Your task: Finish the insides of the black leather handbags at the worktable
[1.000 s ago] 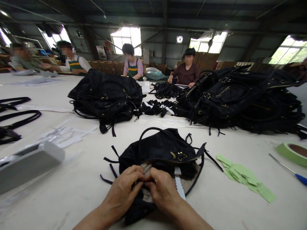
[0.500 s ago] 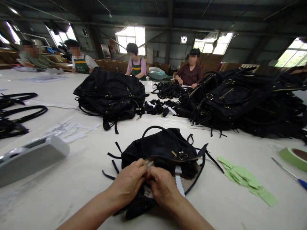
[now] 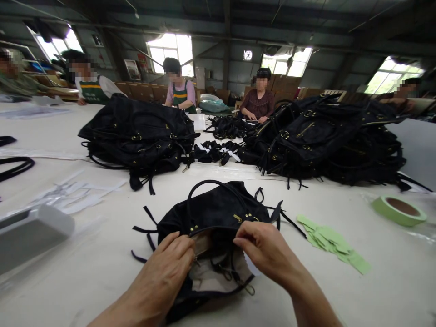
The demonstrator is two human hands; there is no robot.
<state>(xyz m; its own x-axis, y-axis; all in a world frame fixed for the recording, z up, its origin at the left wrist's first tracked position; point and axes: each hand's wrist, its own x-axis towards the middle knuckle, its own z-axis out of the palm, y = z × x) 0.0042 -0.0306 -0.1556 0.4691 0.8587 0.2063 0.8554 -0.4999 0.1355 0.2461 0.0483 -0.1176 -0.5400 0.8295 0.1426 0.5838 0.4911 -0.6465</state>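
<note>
A black handbag [image 3: 214, 206] with gold-coloured fittings lies before me, its mouth facing me and pulled wide. Inside, the pale lining [image 3: 204, 268] shows, along with dark straps and metal clips. My left hand [image 3: 170, 265] is closed on the left edge of the mouth, its thumb mostly hidden. At the right side of the upper rim, my right hand [image 3: 264, 245] is closed, thumb and fingertips pinching the edge. A white paper strip [image 3: 251, 264] sticks out partly beneath the right hand. One rounded handle [image 3: 213, 182] stands up behind the opening.
Piles of black bags stand behind, left [image 3: 136, 131] and right [image 3: 323, 141], with small black straps [image 3: 216, 152] between. Green tape pieces [image 3: 332, 240] and a tape roll [image 3: 398, 210] lie right. A grey dispenser [image 3: 37, 236] is left. Several people sit across the table.
My hands have moved apart from the middle of the handbag to either side of its mouth. The opening is wider, and the inner straps and clips now show. The view has shifted rightward.
</note>
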